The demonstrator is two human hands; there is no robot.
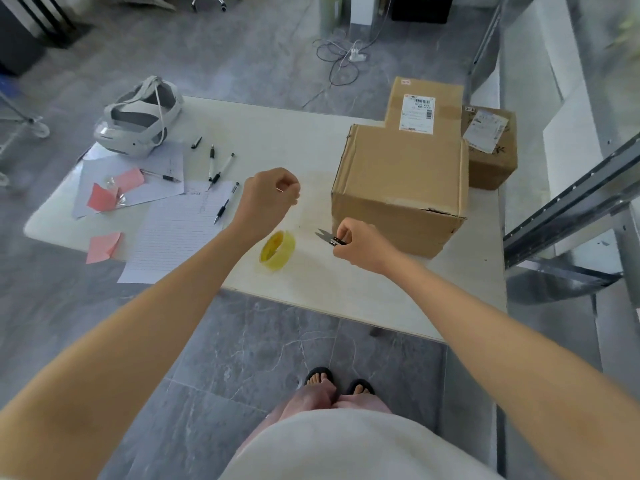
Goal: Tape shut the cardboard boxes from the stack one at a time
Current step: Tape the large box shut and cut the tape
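A large cardboard box [398,174] stands on the white table [284,140] at the right. A taller labelled box [426,98] is behind it, and a smaller box [493,157] is to its right. A roll of yellowish clear tape [277,250] lies on the table near the front edge. My left hand [268,195] hovers above the roll with fingers curled, pinching what looks like a faint clear tape strip [317,195] running toward the box. My right hand [360,244] grips small black snips [329,238] at the large box's near left corner.
A white headset [138,119] sits at the table's far left. Several pens [221,169], lined paper [176,233] and pink notes [104,245] cover the left half. A metal stair frame [568,209] stands close on the right. Cables [341,58] lie on the floor beyond.
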